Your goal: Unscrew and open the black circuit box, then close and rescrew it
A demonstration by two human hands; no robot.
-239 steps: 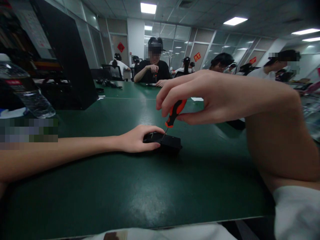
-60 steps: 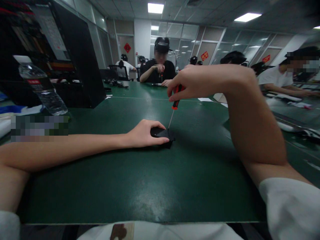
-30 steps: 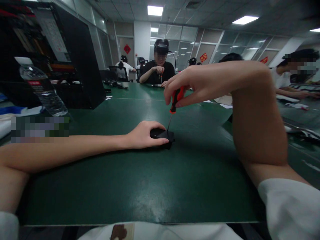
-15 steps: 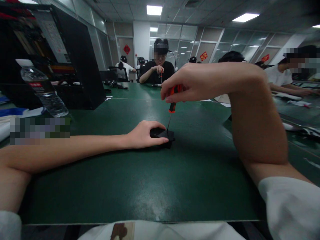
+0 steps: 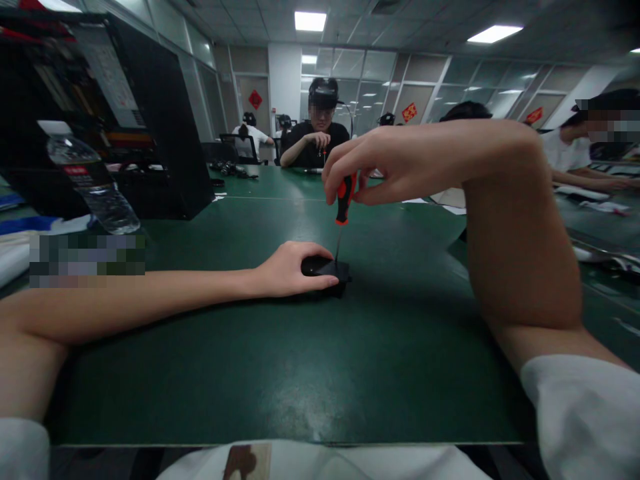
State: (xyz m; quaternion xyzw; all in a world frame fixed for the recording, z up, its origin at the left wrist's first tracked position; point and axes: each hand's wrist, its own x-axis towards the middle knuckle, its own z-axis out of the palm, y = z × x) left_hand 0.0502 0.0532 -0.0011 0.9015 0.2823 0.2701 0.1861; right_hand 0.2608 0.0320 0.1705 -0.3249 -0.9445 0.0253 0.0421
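My left hand [image 5: 286,270] grips a small black box-like device [image 5: 341,270] flat on the green table, thumb along the near side and fingers over the far side. Its exact kind I cannot make out. Above it, my right hand [image 5: 367,163] holds a screwdriver [image 5: 343,201] with a red and black handle, the wrist bent high. The screwdriver stands almost upright, its thin shaft reaching down to the top of the device. Whether the tip sits in a screw is too small to tell.
The green table [image 5: 240,373] spreads around my hands. To the left stand a water bottle [image 5: 95,183] and an opened black computer case [image 5: 165,127]. Across the table sits a person [image 5: 320,137] holding a screwdriver; another person [image 5: 570,150] works at the right. Cables [image 5: 233,170] lie at the back left.
My right fingers have shifted and loosened somewhat around the screwdriver handle, showing more of it. The screwdriver stands a little more upright. My left hand and the device hold their place.
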